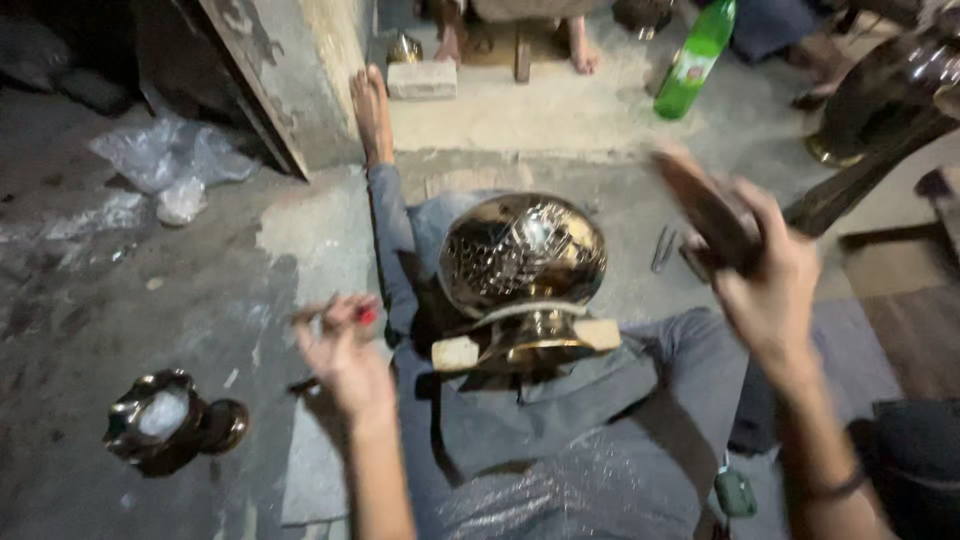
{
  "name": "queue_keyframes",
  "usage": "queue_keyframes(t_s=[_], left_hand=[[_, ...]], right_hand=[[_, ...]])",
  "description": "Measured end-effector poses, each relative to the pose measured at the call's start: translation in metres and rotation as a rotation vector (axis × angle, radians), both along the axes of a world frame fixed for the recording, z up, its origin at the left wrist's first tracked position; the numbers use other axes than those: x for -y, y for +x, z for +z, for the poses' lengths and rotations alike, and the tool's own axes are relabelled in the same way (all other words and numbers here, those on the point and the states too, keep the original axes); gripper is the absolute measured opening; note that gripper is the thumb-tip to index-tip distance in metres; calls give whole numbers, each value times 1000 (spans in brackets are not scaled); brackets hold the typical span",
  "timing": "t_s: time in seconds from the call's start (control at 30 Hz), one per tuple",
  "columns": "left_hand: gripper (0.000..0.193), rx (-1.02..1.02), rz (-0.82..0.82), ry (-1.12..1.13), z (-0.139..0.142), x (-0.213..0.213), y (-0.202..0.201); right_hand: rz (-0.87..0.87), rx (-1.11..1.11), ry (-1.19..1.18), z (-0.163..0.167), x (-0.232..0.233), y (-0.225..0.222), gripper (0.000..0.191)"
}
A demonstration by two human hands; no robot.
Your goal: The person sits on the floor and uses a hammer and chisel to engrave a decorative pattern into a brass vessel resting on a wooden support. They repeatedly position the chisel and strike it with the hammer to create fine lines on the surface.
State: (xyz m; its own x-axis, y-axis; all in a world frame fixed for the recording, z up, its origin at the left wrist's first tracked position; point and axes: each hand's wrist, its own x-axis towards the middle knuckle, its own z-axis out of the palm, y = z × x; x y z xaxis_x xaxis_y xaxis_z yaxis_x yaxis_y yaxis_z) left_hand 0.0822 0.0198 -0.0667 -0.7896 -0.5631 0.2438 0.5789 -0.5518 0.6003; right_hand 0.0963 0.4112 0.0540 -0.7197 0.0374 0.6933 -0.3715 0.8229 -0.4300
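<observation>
- The left hand (340,350) is closed around a thin tool (335,312) with a red tip, pinched between thumb and fingertips; the tool lies roughly level, its red end pointing toward the brass pot (522,250).
- The right hand (768,285) is raised and wrapped tight around a dark wooden mallet (705,210); the picture is blurred there, so only a firm fist on the handle can be made out. The mallet's long axis slants up and to the left from the fingers.
- The pot lies between the two hands, on the lap, propped on a pale wooden block (455,352) over grey cloth (560,440). Its rounded, patterned belly faces up and away from the body; its flared foot (540,345) points back toward the body, so its long axis runs away from the person.
- From the left fingers the pot is just to the right, near but not touching. From the right fingers it is down and to the left, well apart.
- The left hand is clearly the nearer of the two to the pot.
- To the left of the left hand, apart on the floor, lies a smaller brass vessel (170,420) on its side.
- Beyond the right hand stands a green bottle (695,60), and small metal tweezers (663,248) lie on the floor between pot and mallet.
</observation>
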Motion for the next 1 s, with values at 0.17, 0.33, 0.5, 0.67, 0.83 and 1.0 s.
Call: queue_keyframes(t_s=[0.17, 0.33, 0.5, 0.67, 0.83, 1.0], left_hand=[[30, 272, -15, 96, -70, 15, 16], [20, 406, -103, -26, -87, -30, 33], [23, 458, -116, -48, -70, -38, 31], [22, 433, -137, -112, -53, -52, 35], [19, 350, -79, -156, -33, -63, 36], [23, 321, -51, -132, -17, -66, 38]], right_hand=[[-261, 158, -501, -159, -41, 37, 43], [-309, 230, -859, -215, -45, 70, 40], [-482, 231, -449, -209, -41, 64, 47], [-529, 358, -270, -200, -47, 65, 51], [-458, 327, -274, -201, -61, 66, 51], [-405, 334, -263, -201, -67, 62, 54]])
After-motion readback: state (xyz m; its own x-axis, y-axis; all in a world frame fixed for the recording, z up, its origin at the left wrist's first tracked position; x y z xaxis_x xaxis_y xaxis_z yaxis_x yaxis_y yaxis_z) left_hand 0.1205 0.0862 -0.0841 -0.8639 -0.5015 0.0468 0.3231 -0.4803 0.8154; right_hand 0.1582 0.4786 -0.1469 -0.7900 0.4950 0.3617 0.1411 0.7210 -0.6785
